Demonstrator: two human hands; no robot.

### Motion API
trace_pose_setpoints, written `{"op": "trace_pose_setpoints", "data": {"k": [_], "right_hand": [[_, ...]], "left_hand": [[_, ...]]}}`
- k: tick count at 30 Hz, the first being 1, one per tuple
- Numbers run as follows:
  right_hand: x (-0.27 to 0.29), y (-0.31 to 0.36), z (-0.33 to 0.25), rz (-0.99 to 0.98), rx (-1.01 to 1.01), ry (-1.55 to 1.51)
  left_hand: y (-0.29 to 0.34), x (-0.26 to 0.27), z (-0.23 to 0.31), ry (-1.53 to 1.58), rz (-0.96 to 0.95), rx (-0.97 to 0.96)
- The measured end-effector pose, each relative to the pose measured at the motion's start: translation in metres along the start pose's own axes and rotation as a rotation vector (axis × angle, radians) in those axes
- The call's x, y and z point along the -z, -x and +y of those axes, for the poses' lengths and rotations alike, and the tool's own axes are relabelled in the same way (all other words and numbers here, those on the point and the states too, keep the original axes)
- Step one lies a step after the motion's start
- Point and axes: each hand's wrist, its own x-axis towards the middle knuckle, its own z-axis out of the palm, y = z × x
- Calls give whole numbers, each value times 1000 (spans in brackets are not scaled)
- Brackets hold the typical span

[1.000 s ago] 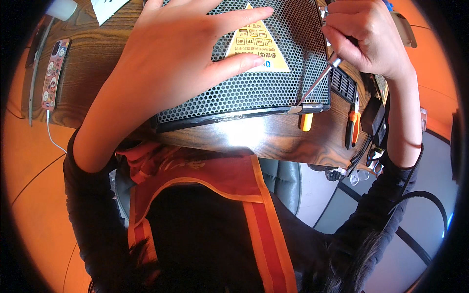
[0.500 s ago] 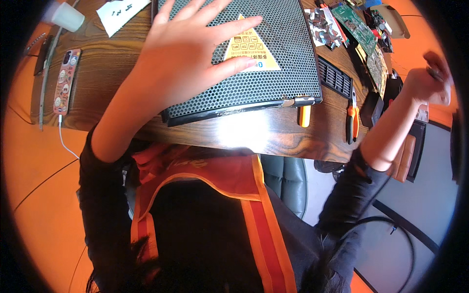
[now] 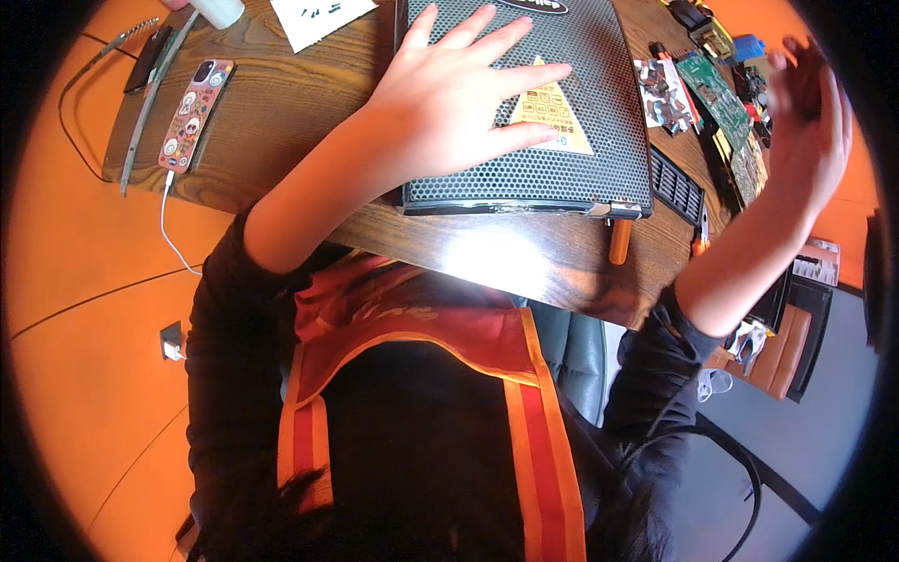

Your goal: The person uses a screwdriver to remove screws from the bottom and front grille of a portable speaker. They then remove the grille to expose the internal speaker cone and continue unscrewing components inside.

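Observation:
A black speaker box [image 3: 449,178] with a perforated metal grille lies on the wooden table, a yellow triangular sticker [image 3: 562,122] on its grille. Flat over the grille, fingers spread, rests my left hand [image 3: 449,108]; its thumb and index finger reach the sticker. Raised off to the right, beyond the loose electronic parts, is my right hand [image 3: 810,140]. Its fingers look stretched and apart, though their tips are smeared by motion, and I make out nothing in them. An orange-handled tool [image 3: 620,242] sticks out by the speaker's near edge.
A phone [image 3: 195,117] in a patterned case lies at the left, with a white cable. White paper [image 3: 318,21] and a cup [image 3: 220,9] are at the back left. Right of the speaker are a black slotted panel [image 3: 676,185], orange-handled pliers [image 3: 700,234] and a green circuit board [image 3: 716,103].
The view has shifted, so the table things sit further right. My left hand stays spread on the grille. My right hand was closed and has moved farther away, its fingers opening out.

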Motion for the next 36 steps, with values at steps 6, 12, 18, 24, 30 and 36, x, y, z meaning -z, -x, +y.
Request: {"op": "trace_pose_setpoints", "data": {"k": [6, 12, 18, 24, 30, 36], "right_hand": [[50, 29, -12, -859, -46, -284], [45, 19, -12, -895, -48, -369], [8, 45, 0, -684, -76, -507], [-17, 57, 12, -802, -431, -920], [-29, 74, 30, -454, -458, -602], [-26, 72, 33, -632, -862, -1093]], "left_hand": [[-3, -4, -11, 33, 15, -105], [-17, 14, -32, 165, -65, -316], [8, 24, 9, 165, 7, -26], [14, 28, 22, -20, -145, 67], [15, 23, 20, 167, -7, 77], [18, 18, 18, -60, -12, 14]]}}
